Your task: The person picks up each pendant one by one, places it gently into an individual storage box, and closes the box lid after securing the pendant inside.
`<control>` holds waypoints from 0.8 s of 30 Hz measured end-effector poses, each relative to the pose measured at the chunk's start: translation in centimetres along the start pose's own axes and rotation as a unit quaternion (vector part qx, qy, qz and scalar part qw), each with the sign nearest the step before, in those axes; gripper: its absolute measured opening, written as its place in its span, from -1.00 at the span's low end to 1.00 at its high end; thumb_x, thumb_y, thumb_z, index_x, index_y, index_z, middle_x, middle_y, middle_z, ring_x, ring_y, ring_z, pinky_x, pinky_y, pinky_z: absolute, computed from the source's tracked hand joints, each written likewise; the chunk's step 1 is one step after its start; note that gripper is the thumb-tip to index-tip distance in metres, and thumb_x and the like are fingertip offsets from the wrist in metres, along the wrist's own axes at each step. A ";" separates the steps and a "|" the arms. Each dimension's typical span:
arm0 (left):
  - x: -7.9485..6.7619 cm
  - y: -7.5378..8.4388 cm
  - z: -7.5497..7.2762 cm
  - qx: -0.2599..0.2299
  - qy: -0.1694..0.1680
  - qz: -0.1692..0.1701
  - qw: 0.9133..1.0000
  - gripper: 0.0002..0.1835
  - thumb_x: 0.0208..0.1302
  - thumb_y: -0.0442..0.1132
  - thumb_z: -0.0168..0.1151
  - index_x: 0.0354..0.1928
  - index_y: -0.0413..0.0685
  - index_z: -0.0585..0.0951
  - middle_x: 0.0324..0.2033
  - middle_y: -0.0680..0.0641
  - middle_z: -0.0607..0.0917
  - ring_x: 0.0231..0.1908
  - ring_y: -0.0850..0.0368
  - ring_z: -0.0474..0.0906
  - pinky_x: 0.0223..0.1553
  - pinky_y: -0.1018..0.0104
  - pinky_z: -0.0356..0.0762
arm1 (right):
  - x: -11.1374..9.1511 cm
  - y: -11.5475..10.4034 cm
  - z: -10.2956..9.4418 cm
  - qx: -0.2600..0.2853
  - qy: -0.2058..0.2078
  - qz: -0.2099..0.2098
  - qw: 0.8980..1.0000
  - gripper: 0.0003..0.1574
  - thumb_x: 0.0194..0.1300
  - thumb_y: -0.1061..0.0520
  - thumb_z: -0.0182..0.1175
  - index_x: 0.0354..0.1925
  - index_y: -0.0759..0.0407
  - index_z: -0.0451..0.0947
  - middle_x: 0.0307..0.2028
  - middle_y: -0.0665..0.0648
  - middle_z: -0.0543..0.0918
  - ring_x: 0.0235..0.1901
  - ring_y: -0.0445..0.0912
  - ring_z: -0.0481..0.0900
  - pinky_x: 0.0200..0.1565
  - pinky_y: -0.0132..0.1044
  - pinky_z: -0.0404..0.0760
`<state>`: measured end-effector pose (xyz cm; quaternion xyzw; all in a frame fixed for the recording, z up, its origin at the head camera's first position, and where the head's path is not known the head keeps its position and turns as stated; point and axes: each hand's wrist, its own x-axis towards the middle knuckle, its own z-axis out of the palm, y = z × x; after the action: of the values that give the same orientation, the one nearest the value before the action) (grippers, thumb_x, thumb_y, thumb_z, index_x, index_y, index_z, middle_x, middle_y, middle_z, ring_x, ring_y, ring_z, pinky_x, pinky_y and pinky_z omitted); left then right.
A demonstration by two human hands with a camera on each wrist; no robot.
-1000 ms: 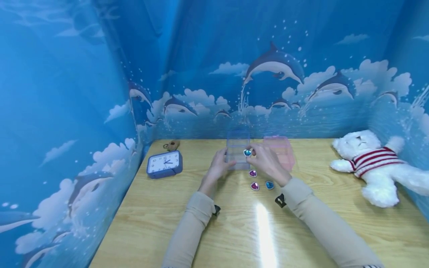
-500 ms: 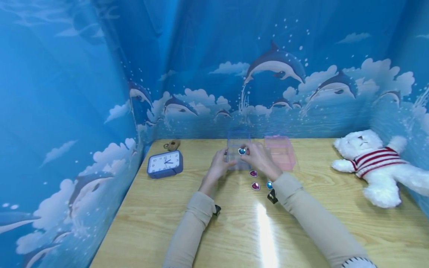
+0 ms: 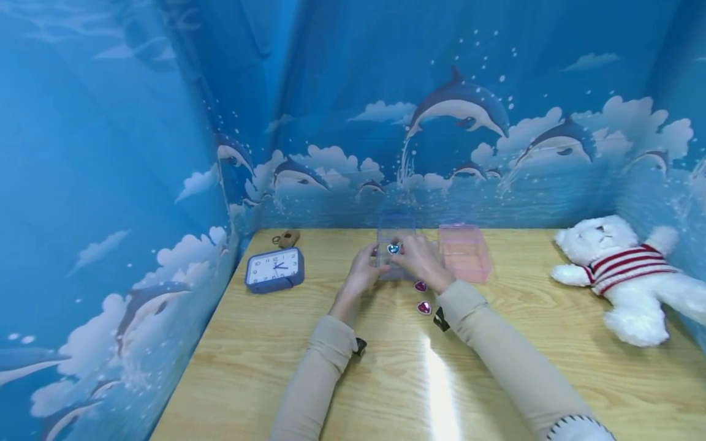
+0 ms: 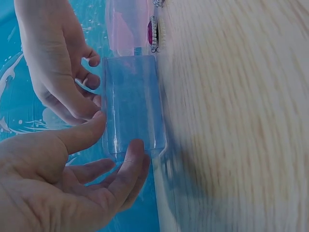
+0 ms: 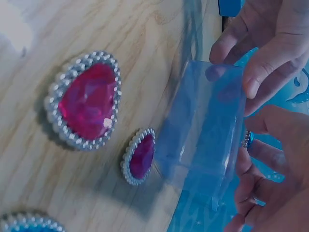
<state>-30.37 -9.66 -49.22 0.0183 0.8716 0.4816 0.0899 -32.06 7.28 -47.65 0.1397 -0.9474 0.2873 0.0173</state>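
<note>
A see-through blue plastic box (image 4: pixel 133 101) with its lid raised stands near the back of the table. My left hand (image 3: pixel 361 269) grips its left end, thumb at the rim and fingers along the side. Above the box's opening, my right hand (image 3: pixel 423 260) pinches a blue gem (image 3: pixel 393 248) with a silvery beaded edge. In the right wrist view only a sliver of that gem shows between the fingers. Two pink gems (image 3: pixel 423 308) lie on the table in front of the box. Another blue gem (image 5: pixel 31 224) shows at the right wrist view's lower left corner.
An open pink see-through box (image 3: pixel 466 254) stands right of the blue one. A blue clock (image 3: pixel 274 270) and a small brown trinket (image 3: pixel 287 238) are at the left. At the right lies a white teddy bear (image 3: pixel 623 275). A dolphin-print curtain (image 3: pixel 331 122) borders the table's back.
My right hand has moved left with the blue gem, bringing it over the blue box. The right sleeve now hides the loose blue gem in the head view. My left hand stays at the box.
</note>
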 end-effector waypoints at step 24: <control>-0.1 0.1 0.2 -0.032 0.003 -0.002 0.999 -0.19 0.37 -0.36 0.39 0.59 -0.19 0.27 0.35 -0.35 0.53 0.10 -0.24 0.70 -0.07 0.23 0.82 | 1.1 -0.3 1.7 -0.066 -0.008 0.000 0.998 -0.47 0.27 0.10 0.38 0.21 0.07 0.70 -0.21 0.14 0.86 -0.08 0.15 0.71 0.06 0.23 0.53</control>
<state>-30.24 -9.47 -49.26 0.0121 0.8559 0.5094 0.0884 -32.94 5.82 -48.83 0.1404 -0.9645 0.2228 0.0191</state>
